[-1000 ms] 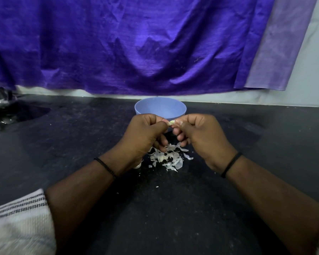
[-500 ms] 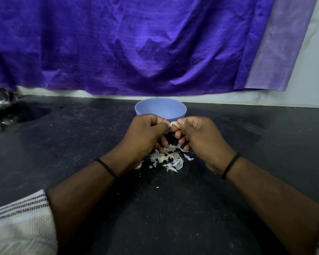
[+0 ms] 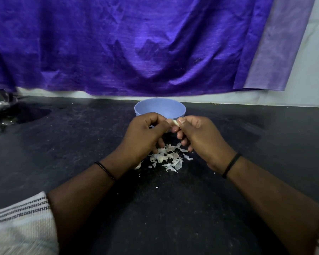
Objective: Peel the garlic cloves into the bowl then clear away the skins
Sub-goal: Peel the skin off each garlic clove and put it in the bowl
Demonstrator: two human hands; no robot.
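- Both hands, left [image 3: 145, 137] and right [image 3: 201, 138], pinched one clove [image 3: 175, 122] beside the bowl [image 3: 159, 107], likely for an easy drop.
- Skins [image 3: 168, 158] lay piled beneath.

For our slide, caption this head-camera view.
Both hands pinch a garlic clove before the blue bowl, above peeled skins.

Both forearms bare. Black beaded band [image 3: 105, 170] behind left hand [image 3: 144, 138]; plain black band [image 3: 231, 165] behind right hand [image 3: 201, 138]. White grey-striped sleeves [image 3: 20, 223] further back.
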